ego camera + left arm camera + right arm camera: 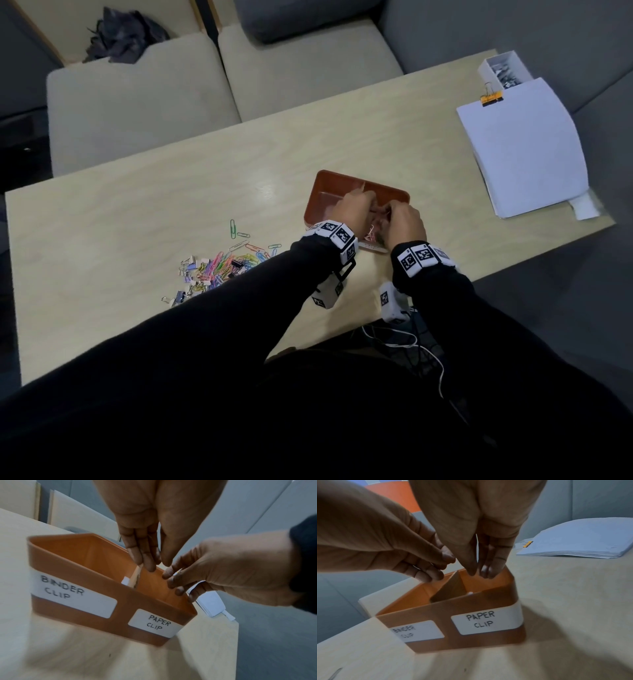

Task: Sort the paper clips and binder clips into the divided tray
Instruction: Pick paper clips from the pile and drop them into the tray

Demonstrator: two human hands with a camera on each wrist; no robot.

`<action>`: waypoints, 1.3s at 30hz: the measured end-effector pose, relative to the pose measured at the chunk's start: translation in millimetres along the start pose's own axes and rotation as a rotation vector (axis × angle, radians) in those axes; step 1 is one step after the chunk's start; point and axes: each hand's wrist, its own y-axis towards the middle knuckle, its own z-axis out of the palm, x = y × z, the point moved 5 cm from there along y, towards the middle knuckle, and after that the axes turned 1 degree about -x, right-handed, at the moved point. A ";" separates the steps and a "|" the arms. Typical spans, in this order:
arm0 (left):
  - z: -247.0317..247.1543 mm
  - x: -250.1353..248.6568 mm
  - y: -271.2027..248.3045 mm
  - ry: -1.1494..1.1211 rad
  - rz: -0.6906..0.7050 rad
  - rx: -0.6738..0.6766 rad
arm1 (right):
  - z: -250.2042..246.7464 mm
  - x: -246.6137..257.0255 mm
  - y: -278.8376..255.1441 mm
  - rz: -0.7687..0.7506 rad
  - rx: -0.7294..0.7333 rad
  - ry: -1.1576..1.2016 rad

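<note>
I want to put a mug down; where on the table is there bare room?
Bare table lies beyond the clip pile, and between the tray and the paper stack. It is crowded where both hands work at the tray.

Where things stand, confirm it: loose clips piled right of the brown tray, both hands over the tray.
Wrong side: the head view shows the clip pile left of the tray. The left hand and right hand are over it.

An office lounge: grey sofa [445, 37], wooden table [171, 192], clipped paper stack [524, 147].
</note>
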 end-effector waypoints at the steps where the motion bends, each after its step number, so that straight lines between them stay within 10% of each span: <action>1: -4.0 3.6 -2.3 -0.009 0.000 -0.021 | 0.3 5.8 -0.5 -0.013 -0.006 0.004; 11: -49.3 118.9 -46.6 -0.034 -0.178 -0.235 | 21.2 113.1 -14.4 -0.397 -0.014 0.145; 22: -44.9 269.6 -113.4 0.125 -0.521 -0.057 | 120.6 191.3 -26.2 -0.575 0.337 -0.031; 39: -18.7 300.6 -123.0 0.115 -0.518 0.082 | 200.9 214.1 -52.7 -0.633 0.552 -0.325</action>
